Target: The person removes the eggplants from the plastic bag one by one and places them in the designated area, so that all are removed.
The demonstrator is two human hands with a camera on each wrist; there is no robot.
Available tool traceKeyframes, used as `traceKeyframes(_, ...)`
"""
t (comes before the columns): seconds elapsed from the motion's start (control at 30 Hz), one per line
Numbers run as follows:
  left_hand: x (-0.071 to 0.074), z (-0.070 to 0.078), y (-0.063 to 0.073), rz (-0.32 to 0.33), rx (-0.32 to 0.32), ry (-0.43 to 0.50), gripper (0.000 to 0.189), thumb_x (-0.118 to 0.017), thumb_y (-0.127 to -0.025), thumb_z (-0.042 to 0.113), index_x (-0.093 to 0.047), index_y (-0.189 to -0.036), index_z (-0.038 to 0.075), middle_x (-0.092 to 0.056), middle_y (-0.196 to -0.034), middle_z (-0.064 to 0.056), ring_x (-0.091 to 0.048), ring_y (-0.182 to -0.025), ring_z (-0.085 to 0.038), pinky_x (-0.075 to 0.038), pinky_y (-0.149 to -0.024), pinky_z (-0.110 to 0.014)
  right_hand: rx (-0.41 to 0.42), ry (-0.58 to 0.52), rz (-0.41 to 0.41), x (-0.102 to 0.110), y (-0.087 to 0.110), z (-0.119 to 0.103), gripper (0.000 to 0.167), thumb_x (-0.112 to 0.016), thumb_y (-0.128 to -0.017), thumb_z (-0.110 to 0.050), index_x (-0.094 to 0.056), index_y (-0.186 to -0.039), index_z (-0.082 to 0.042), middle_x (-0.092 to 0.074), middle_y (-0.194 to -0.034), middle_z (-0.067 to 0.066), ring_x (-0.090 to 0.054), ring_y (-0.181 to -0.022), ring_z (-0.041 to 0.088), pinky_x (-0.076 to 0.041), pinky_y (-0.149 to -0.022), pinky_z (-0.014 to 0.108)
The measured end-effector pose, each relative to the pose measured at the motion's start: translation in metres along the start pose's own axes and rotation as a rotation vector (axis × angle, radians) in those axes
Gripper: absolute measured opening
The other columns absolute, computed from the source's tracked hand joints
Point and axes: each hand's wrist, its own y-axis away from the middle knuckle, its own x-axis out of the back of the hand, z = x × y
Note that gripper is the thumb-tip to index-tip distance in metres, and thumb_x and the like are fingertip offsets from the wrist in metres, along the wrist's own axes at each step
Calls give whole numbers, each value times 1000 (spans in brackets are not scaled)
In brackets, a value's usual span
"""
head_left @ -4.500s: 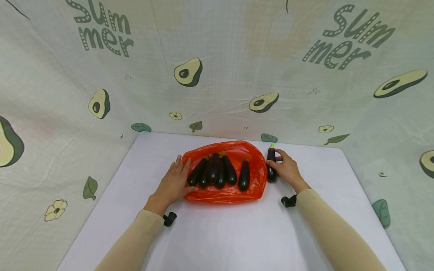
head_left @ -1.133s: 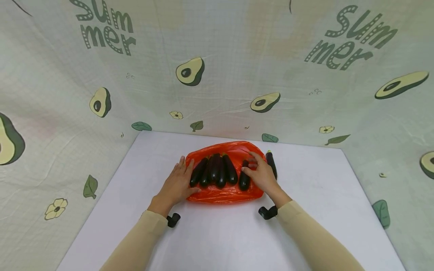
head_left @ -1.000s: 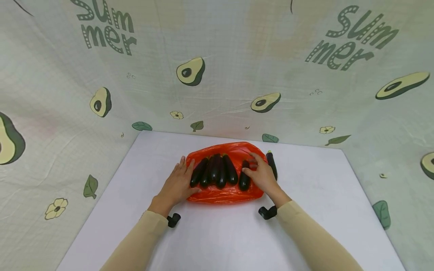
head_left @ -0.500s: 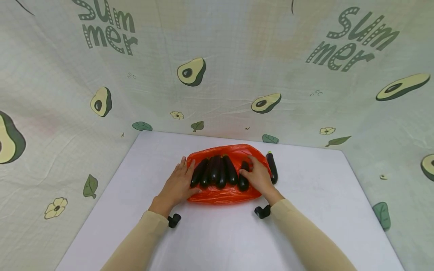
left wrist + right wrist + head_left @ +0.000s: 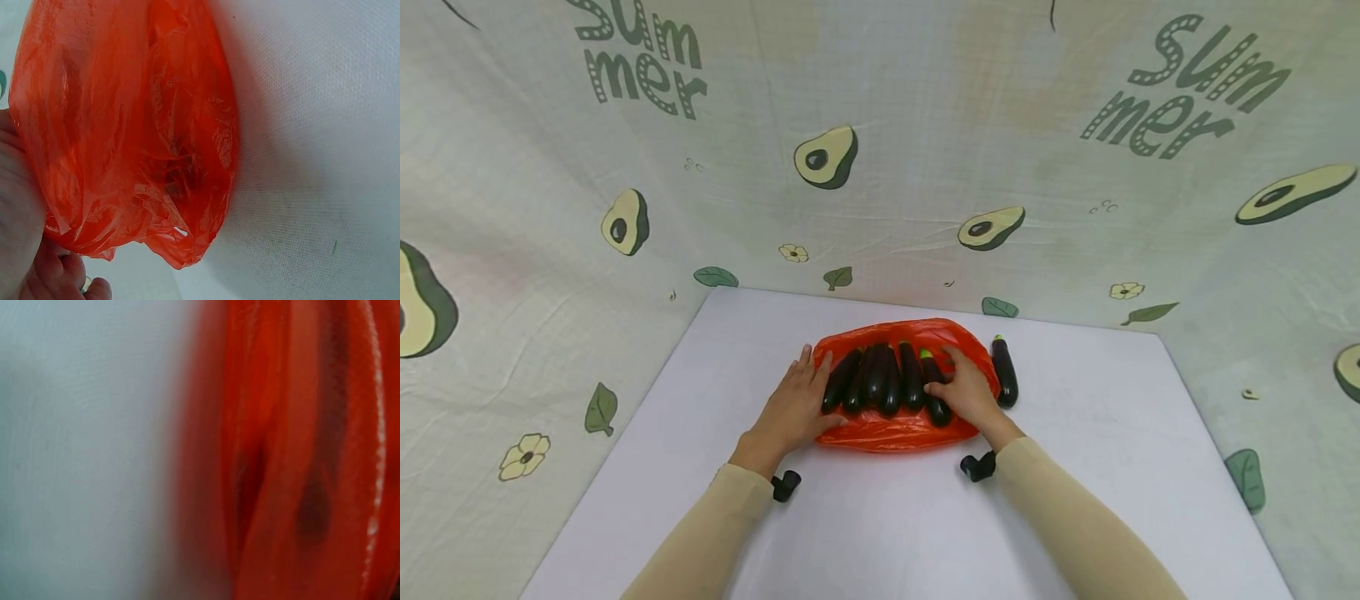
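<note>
Several dark purple eggplants [image 5: 876, 373] lie side by side in an open red plastic bag [image 5: 887, 437] on the white table. My left hand [image 5: 790, 408] rests at the bag's left edge, fingers spread along the plastic; the left wrist view shows the bag's crumpled side [image 5: 125, 125] against the palm. Inside the bag, at the right end of the row, my right hand [image 5: 970, 392] holds one eggplant [image 5: 937, 412], thumb across its body, bright green stem showing. Beyond the bag's right edge lies another eggplant [image 5: 1004, 375]. The right wrist view is blurred, mostly red plastic.
The white tabletop [image 5: 880, 525] extends in front of the bag and to both sides. Behind it hangs a pale cloth [image 5: 895, 167] printed with avocados and leaves. A small black device [image 5: 977, 467] sits on the right wrist, with a similar one [image 5: 786, 486] on the left.
My right hand has gone from the eggplant outside the bag to one inside it. That eggplant's stem end has swung left towards the row. The left hand stays at the bag's edge.
</note>
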Motion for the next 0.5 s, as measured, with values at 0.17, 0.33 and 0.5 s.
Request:
traceKeyframes(0.17, 1, -1, 0, -3, 3, -5, 114, -82, -88, 51, -18, -168, 2, -22, -173, -24, -6, -165, -39, -17, -131, -54, -6, 9, -33, 0, 0, -2, 80, -78, -93, -22, -38, -161, -11, -55, -152, 21, -65, -125, 40, -55, -106, 58)
traceKeyframes(0.33, 1, 0, 0, -8, 7, 0, 114, -83, -88, 51, -18, -168, 2, -22, -173, -24, -5, -165, -39, -17, -131, -54, -19, 34, -49, 2, -2, -2, 80, -78, -94, -28, -38, -161, -9, -57, -151, 22, -62, -128, 40, -51, -110, 60)
traceKeyframes(0.5, 0, 0, 0, -10, 11, 9, 114, -83, -88, 51, -18, -168, 3, -21, -173, -24, -5, -165, -39, -17, -131, -55, -35, 35, -90, 4, -4, 1, 80, -78, -96, -33, -39, -161, -7, -57, -152, 22, -58, -133, 41, -48, -113, 62)
